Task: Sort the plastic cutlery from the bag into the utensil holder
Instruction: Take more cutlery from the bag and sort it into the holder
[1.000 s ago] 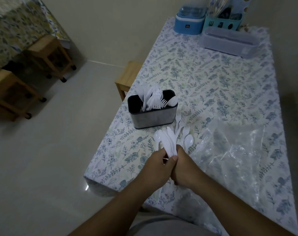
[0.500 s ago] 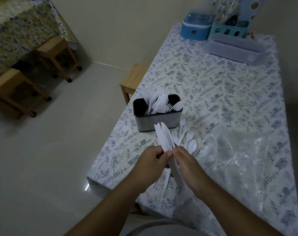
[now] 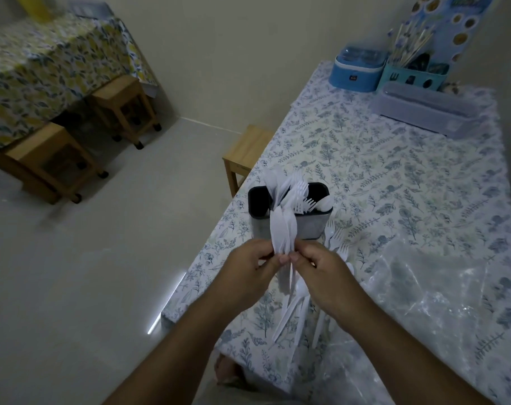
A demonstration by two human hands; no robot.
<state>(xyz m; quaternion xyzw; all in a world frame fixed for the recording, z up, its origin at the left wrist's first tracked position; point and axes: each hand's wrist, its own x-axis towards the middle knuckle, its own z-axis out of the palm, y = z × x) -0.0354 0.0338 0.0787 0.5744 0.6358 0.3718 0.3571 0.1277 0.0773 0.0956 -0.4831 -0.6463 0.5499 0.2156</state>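
Note:
A bundle of white plastic knives (image 3: 284, 229) stands upright between my hands, just in front of the utensil holder (image 3: 309, 226). My left hand (image 3: 249, 268) and my right hand (image 3: 321, 271) both pinch the bundle at its middle. The holder is a dark grey box near the table's left edge, with white forks and spoons sticking out of it. More white forks (image 3: 334, 233) and spoons (image 3: 295, 309) lie loose on the tablecloth under and beside my hands. The clear plastic bag (image 3: 432, 299) lies flat on the table to the right.
The floral-clothed table (image 3: 394, 171) carries a blue box (image 3: 356, 68), a teal caddy (image 3: 415, 76) and a clear lidded tray (image 3: 426, 112) at its far end. A wooden stool (image 3: 245, 154) stands at the table's left side. More stools and another table lie far left.
The knife bundle has been lifted from the table and brought up closer to the holder. Both hands have shifted from gripping its base to pinching it at mid-length.

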